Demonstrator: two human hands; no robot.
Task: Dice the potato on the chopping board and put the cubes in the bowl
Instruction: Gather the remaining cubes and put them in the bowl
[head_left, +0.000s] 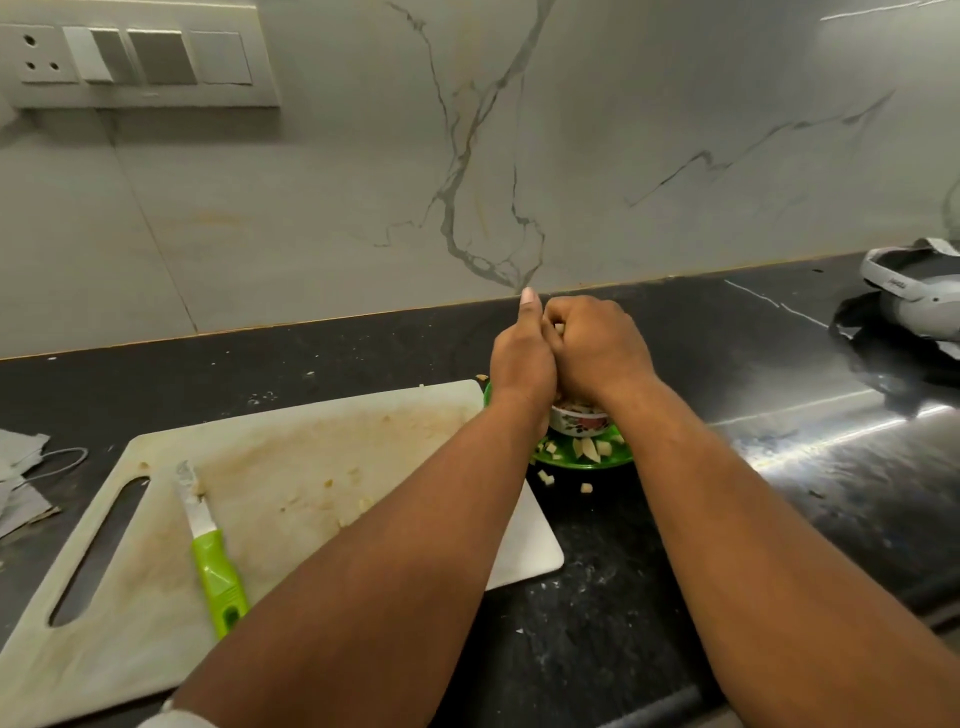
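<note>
Cupping potato cubes over the bowl

Left hand (522, 364) and right hand (597, 348) press together, fingers curled round potato cubes (559, 327) above the small bowl (579, 420) (it sits on a green plate (582, 457)). A few cubes lie on the counter (727, 493). The knife (208, 545) rests on the chopping board (311, 467).

The knife (208, 540) lies on the chopping board (291, 467); the bowl (579, 418) sits on a plate (582, 457) just right of it.
</note>
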